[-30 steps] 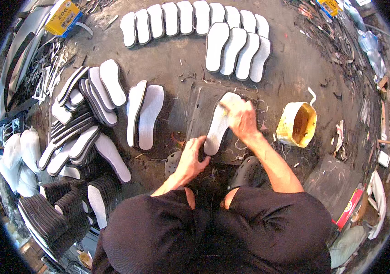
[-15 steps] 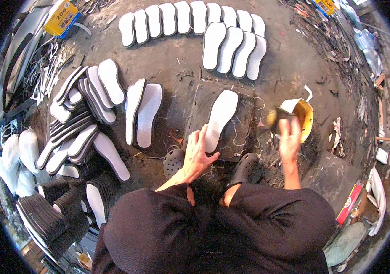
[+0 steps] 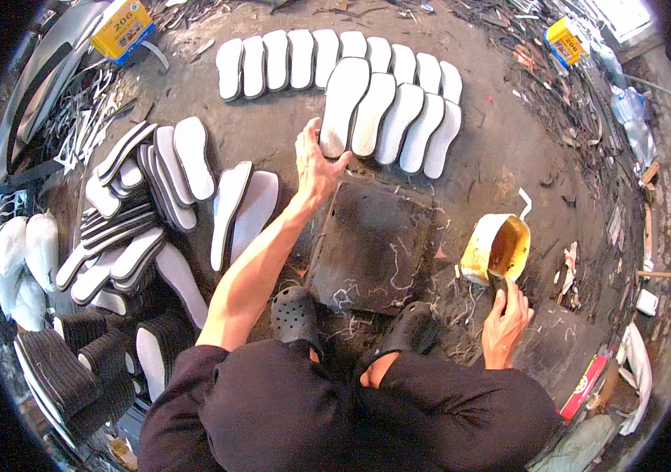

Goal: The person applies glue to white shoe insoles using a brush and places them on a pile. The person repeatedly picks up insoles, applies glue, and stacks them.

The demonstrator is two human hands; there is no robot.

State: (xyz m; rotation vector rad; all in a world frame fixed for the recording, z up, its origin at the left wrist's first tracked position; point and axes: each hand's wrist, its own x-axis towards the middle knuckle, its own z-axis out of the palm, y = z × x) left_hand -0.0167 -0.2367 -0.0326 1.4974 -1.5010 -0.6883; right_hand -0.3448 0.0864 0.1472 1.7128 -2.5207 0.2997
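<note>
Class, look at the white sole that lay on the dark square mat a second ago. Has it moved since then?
Yes. The sole has left the dark mat and now lies farther from the person, beside the row of soles, with the left hand on its near end.

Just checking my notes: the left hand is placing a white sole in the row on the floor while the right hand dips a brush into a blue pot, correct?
Not quite: in the head view the pot is yellow, not blue. The left hand does place a white sole in the row, and the right hand holds the brush at that pot.
</note>
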